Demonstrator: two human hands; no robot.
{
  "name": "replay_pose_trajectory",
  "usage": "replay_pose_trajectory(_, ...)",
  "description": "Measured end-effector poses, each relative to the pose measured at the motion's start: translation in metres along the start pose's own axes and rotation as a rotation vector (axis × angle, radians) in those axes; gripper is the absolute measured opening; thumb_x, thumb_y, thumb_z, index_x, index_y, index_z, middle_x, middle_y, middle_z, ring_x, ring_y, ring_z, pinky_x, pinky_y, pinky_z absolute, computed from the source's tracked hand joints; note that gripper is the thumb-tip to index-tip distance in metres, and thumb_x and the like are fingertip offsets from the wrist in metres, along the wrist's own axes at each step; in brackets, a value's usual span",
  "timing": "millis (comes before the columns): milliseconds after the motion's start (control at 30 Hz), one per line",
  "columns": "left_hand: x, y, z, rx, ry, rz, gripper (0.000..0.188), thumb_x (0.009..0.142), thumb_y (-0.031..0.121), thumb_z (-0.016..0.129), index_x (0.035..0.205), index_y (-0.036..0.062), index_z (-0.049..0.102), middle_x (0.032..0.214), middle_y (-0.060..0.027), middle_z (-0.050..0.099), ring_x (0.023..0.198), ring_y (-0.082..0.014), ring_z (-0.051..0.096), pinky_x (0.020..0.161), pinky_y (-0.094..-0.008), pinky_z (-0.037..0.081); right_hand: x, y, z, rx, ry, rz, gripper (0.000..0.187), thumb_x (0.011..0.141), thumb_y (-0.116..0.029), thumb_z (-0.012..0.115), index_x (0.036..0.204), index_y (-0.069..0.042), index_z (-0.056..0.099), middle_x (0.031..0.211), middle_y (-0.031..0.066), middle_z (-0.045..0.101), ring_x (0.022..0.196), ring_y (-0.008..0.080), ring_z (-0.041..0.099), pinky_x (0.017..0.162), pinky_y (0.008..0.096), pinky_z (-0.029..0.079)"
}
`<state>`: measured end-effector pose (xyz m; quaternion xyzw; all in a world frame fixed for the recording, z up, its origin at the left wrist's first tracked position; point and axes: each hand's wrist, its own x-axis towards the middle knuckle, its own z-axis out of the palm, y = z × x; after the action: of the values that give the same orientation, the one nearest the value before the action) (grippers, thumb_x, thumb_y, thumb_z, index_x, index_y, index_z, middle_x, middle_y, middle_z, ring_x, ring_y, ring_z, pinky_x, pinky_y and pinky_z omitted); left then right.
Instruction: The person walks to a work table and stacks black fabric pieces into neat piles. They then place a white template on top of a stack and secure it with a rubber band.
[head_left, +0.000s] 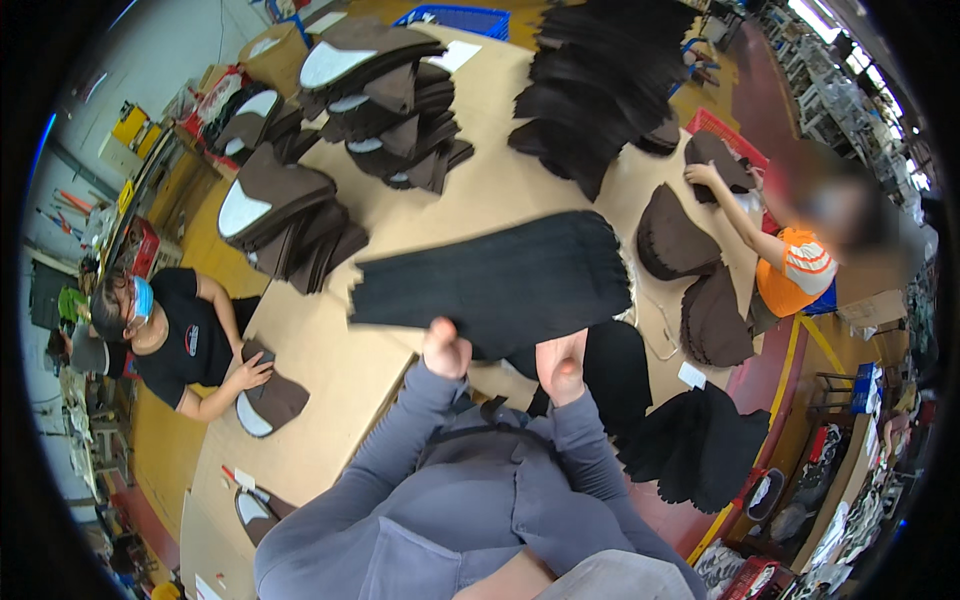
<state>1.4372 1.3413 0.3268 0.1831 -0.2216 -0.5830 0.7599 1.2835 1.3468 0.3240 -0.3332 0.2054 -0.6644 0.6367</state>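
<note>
1. The black fabric panel (490,280) spans the centre of the frame, above the pale tabletop (440,215).
2. The left hand (446,350) and right hand (562,368) are closed on its near edge, thumbs showing, other fingers mostly hidden.
3. Around it sit brown stacks (285,215) at upper left and a black stack (600,90) at top.
4. A black-shirted co-worker (190,345) stands at left, an orange-shirted one (790,280) at right.
5. Yellow floor (165,430) shows at left, below a pale wall (165,55).

No words or numbers can be read here, because the little light-coloured mark (192,341) on the plain black short-sleeved cloth shirt (172,312) (it sits on the chest) is too tiny and blurry.
</note>
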Motion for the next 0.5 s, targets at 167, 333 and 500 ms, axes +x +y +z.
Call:
replay_pose_trajectory(167,0.008,0.024,0.075,0.47,-0.438,0.215,0.129,0.068,0.038,0.085,0.149,0.0107,-0.012,0.151,-0.0216,0.022,0.135,-0.0327,0.033,0.113,-0.0466,0.025,0.025,-0.033,0.007,0.02,-0.035,-0.121,0.092,0.083,-0.054,0.061,0.15,-0.014,0.014,0.154,0.0136,0.02,0.14,0.0312,0.024,0.115,0.0473,0.021)
replay_pose_trajectory(333,0.0,-0.019,0.107,0.331,0.025,0.123,0.09,0.092,0.031,0.056,0.151,0.0194,-0.012,0.15,-0.0249,0.023,0.143,-0.0332,0.02,0.115,-0.0449,0.016,0.051,-0.044,-0.028,0.533,0.015,-0.14,0.055,0.099,-0.042,0.04,0.147,-0.018,0.028,0.152,0.0137,0.026,0.136,0.0309,0.033,0.113,0.0457,0.027)
replay_pose_trajectory(500,-0.001,0.002,0.086,0.259,-0.344,-0.056,0.1,0.077,0.021,0.073,0.151,0.0093,0.006,0.142,-0.017,0.04,0.135,-0.0273,0.034,0.114,-0.0398,0.02,0.03,-0.063,-0.017,0.302,0.012,-0.044,0.055,0.098,-0.041,0.043,0.144,-0.014,0.032,0.138,0.0208,0.043,0.115,0.0344,0.055,0.1,0.0429,0.046)
